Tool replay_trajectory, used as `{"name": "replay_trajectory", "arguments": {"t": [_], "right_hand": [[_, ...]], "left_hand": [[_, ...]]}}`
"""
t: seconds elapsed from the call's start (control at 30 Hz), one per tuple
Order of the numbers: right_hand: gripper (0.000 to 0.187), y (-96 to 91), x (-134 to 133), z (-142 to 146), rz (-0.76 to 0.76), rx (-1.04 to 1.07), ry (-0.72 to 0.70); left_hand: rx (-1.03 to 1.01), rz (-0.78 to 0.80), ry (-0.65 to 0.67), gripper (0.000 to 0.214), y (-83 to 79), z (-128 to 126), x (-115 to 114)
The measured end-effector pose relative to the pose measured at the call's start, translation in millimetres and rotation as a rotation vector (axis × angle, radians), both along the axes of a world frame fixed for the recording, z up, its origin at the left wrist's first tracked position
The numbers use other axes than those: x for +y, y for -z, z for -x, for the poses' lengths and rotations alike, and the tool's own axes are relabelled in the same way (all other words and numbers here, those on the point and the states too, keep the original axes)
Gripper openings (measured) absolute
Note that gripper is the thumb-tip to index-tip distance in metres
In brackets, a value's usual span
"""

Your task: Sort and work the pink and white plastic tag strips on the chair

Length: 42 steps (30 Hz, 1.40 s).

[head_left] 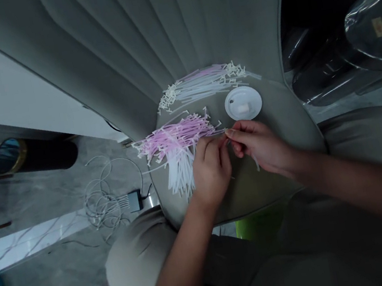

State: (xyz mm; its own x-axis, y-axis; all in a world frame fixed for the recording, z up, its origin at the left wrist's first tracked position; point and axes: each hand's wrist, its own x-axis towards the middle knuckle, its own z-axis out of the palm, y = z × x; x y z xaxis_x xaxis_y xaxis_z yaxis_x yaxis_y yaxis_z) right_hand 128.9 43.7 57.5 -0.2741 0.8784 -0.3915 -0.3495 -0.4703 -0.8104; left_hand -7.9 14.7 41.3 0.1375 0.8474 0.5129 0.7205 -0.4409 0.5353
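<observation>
Currently: left hand (210, 171) and right hand (259, 146) together above the lower strip bundle (173, 146)

From my remote station, I read the head camera feed as follows. Reference point: the white round dish (243, 103) on the grey upholstered seat (275, 119). Count: one dish, one small white block (242, 109) on it, two bundles of thin plastic strips with small hooked ends, and two hands. Individual strips are too many to count.

The lower bundle, pink over white, lies left of the dish; the upper strip bundle (201, 84) lies behind the dish. Both hands are in front of the dish. The right hand's fingertips (228, 133) are clamped on the end of a strip (216, 133) running out from the lower bundle. The left hand's fingers (222, 150) curl beside that point; their grip cannot be confirmed. The pinch sits clear of the bundle, probably to isolate one end. Separation of the bundles probably prevents tangling.

Further left of the dish, on the concrete floor (53, 283), one coiled cable (101, 202) runs to one dark connector box (135, 201).
</observation>
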Motion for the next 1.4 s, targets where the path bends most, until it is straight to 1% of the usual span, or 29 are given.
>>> {"name": "replay_trajectory", "arguments": {"t": [0.1,0.2,0.27,0.4,0.5,0.67,0.8,0.9,1.0,1.17,1.27,1.4], "right_hand": [[0.028,-2.7,3,-1,0.052,0.063,-0.007],[0.029,-7.4,5,-2,0.056,0.088,-0.03],[0.03,-10.1,5,-3,0.052,0.083,-0.038],[0.029,-11.3,3,-3,0.067,0.105,-0.02],[0.028,-10.6,1,-3,0.074,0.104,0.002],[0.029,-10.1,0,-1,0.023,0.053,0.018],[0.029,-7.5,-1,-2,0.004,0.008,-0.012],[0.029,-7.4,1,-5,0.014,0.006,-0.063],[0.025,-10.8,4,-7,0.038,0.014,-0.102],[0.029,-15.1,8,-6,0.088,0.073,-0.052],[0.031,-14.7,7,-5,0.093,0.081,-0.047],[0.032,-14.3,5,-5,0.097,0.092,-0.026]], "left_hand": [[-0.1,0.055,-0.041,0.014,-4.8,1,3],[-0.175,0.069,-0.134,0.007,-9.8,1,4],[-0.19,0.066,-0.152,0.007,-11.9,0,4],[-0.185,0.058,-0.106,0.003,-13.1,-2,1],[-0.163,0.027,-0.099,0.003,-12.0,-5,0],[-0.113,-0.011,-0.069,0.007,-7.5,-4,-1],[-0.046,-0.049,0.011,0.011,-1.2,0,0],[-0.043,-0.054,0.06,0.013,-0.2,3,1],[-0.032,-0.053,0.054,0.014,-4.6,4,3],[0.026,-0.034,0.022,0.021,-9.5,3,2],[0.008,-0.03,0.01,0.022,-8.9,1,1],[-0.056,-0.003,-0.039,0.018,-10.0,-1,0]]}}
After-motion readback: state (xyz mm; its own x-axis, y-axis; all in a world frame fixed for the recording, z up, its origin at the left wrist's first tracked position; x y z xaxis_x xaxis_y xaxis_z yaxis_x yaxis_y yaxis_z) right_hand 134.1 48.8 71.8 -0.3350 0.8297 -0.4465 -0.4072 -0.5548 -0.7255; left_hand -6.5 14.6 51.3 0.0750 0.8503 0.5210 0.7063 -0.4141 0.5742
